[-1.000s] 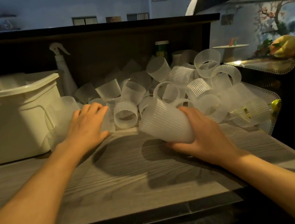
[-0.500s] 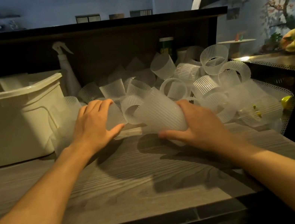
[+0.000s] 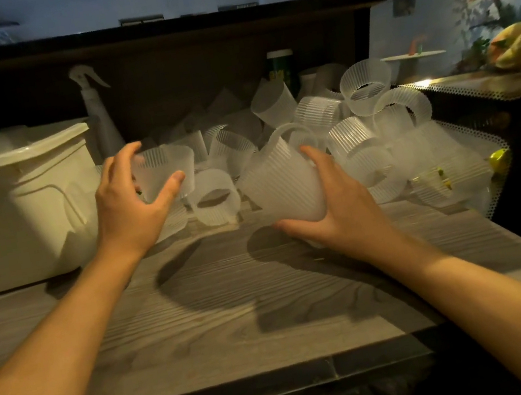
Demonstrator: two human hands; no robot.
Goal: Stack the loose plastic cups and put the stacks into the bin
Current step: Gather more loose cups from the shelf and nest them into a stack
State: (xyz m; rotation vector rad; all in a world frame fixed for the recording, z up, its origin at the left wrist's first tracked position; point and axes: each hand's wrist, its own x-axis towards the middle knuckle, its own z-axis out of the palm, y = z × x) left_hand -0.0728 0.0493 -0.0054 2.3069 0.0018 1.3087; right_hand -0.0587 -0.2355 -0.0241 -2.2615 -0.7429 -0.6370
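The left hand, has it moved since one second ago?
Yes. The left hand rose off the pile beside the bin and now grips a cup, lifted near the bin's rim height.

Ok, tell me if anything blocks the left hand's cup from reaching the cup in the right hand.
Nothing visible does. The left hand grips one cup, the right hand another cup; only open air lies between them.

frosted white ribbed cups (image 3: pixel 341 148), cream bin (image 3: pixel 22 218), grey woodgrain countertop (image 3: pixel 201 305), white spray bottle (image 3: pixel 101 121), dark brown back panel (image 3: pixel 179 82)
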